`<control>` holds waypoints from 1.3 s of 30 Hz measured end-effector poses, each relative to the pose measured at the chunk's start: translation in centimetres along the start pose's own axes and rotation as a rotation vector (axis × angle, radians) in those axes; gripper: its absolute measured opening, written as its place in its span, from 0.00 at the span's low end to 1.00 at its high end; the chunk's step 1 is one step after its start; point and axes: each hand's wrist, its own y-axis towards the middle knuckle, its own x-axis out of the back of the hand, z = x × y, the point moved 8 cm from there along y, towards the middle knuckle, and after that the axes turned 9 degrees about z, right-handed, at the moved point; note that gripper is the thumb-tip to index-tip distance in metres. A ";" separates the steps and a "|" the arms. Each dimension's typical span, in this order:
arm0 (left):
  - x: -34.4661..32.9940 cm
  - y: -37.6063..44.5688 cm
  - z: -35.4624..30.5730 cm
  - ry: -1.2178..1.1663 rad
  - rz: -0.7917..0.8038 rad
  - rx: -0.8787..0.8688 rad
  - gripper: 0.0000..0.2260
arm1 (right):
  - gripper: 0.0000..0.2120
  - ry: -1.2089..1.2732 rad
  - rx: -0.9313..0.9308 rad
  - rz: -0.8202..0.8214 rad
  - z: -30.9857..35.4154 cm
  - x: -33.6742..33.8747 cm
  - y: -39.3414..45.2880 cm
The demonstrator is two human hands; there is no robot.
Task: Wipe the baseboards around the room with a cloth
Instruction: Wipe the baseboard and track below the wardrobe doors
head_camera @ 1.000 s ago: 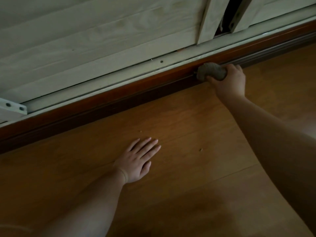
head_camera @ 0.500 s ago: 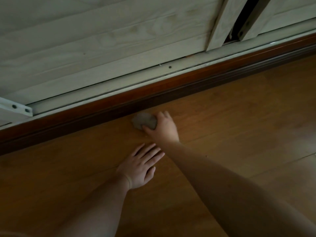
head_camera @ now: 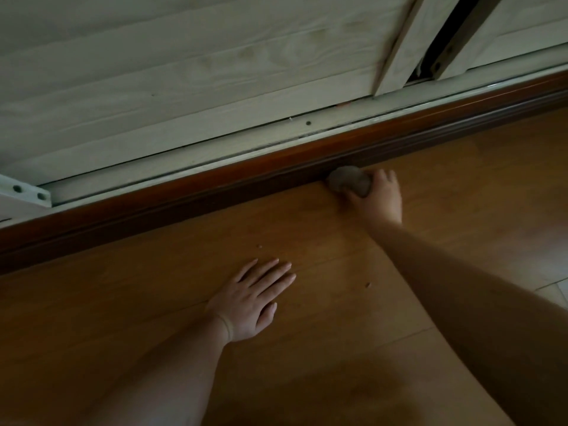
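A dark reddish-brown baseboard point(head_camera: 190, 192) runs diagonally from lower left to upper right under pale sliding door panels. My right hand point(head_camera: 379, 195) grips a bunched grey cloth point(head_camera: 349, 181) and holds it against the bottom of the baseboard where it meets the floor. My left hand point(head_camera: 255, 298) lies flat on the wooden floor with its fingers spread, well short of the baseboard.
Above the baseboard sit a pale metal door track point(head_camera: 215, 158) and whitewashed wooden door panels point(head_camera: 215, 66), with a dark gap point(head_camera: 442, 41) between two panels at upper right. The orange-brown plank floor point(head_camera: 338, 348) carries a few small crumbs point(head_camera: 367, 285).
My right hand swept the cloth left along the baseboard from the far right, then back right to its place now. My left hand stayed flat on the floor.
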 end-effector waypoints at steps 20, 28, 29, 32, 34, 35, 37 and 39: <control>1.3 2.3 -1.2 0.024 -0.027 -0.034 0.26 | 0.27 0.186 -0.162 -0.167 -9.3 5.3 -5.2; 7.2 11.4 -4.5 -0.168 0.104 0.174 0.32 | 0.27 0.206 -0.178 -0.179 -11.4 5.7 -7.7; 7.1 11.9 -4.9 -0.147 0.162 0.162 0.35 | 0.26 0.217 -0.186 -0.187 -11.8 6.0 -8.1; 6.3 12.4 -5.6 -0.092 0.288 0.150 0.45 | 0.27 0.220 -0.195 -0.193 -13.2 6.5 -8.9; 6.3 12.6 -5.8 -0.064 0.305 0.157 0.48 | 0.27 0.212 -0.194 -0.186 -14.1 6.8 -9.3; 6.6 12.8 -6.0 -0.048 0.302 0.153 0.49 | 0.27 0.211 -0.196 -0.185 -14.6 6.9 -9.5; 7.4 13.2 -6.0 -0.006 0.287 0.128 0.47 | 0.27 0.210 -0.198 -0.183 -15.4 7.0 -9.8; 8.7 13.8 -5.7 0.055 0.280 0.105 0.44 | 0.28 0.210 -0.204 -0.189 -15.9 6.8 -10.1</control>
